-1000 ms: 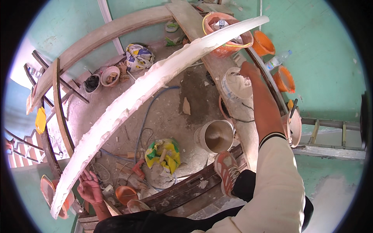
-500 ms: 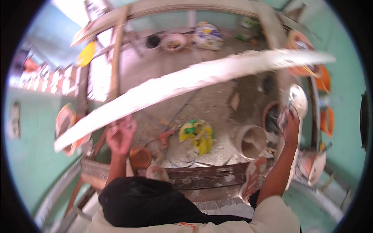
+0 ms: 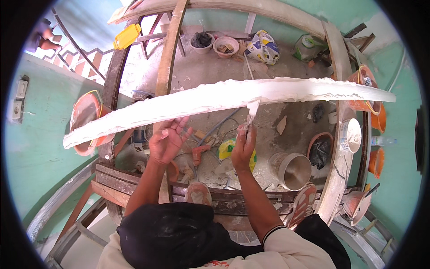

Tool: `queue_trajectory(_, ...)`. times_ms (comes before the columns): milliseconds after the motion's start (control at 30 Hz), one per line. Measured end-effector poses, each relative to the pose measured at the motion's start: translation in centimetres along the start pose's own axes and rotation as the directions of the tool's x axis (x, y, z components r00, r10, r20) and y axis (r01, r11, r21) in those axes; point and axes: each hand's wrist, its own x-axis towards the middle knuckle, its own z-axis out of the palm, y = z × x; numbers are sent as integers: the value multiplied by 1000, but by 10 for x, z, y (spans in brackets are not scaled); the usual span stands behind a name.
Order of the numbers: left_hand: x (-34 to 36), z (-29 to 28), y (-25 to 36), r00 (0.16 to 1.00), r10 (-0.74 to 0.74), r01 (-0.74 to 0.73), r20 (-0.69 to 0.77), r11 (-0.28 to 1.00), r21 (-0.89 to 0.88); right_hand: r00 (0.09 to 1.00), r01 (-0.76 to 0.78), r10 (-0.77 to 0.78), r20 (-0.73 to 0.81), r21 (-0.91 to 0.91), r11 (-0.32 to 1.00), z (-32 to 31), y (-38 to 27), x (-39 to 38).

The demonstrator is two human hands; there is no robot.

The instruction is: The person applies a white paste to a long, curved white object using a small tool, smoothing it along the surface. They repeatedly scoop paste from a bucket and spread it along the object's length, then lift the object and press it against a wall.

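Note:
A long white strip (image 3: 210, 98) with lumpy wet plaster along it crosses the view from left to right at chest level. My left hand (image 3: 168, 139) is just beneath its left half, palm up, fingers apart and curled a little. My right hand (image 3: 244, 145) grips a small spatula (image 3: 248, 121) upright below the middle of the strip, white plaster (image 3: 253, 107) on its blade against or very near the underside. A white tub (image 3: 351, 134) of pale mix sits on the plank to my right.
A timber scaffold (image 3: 165, 67) frames the floor below, with a large bucket (image 3: 290, 172), hoses, bags and a drill (image 3: 200, 154). Orange buckets (image 3: 80, 116) hang at the sides, a ladder (image 3: 380, 242) lies lower right, and part of a person (image 3: 47, 36) shows by the stairs.
My right hand has moved from the white tub on the right to under the strip's middle, carrying plaster on the spatula. My view has turned, so the strip now lies more level.

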Motion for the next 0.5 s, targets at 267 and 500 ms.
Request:
queue_trajectory(267, 1, -10, 6, 997, -42, 44, 65, 998, -36, 986, 157, -164, 21, -439, 885, 32, 26, -16)
queue_trajectory(500, -2, -12, 14, 994, -61, 65, 93, 997, -38, 986, 164, -130, 108, -425, 890, 35, 18, -38)
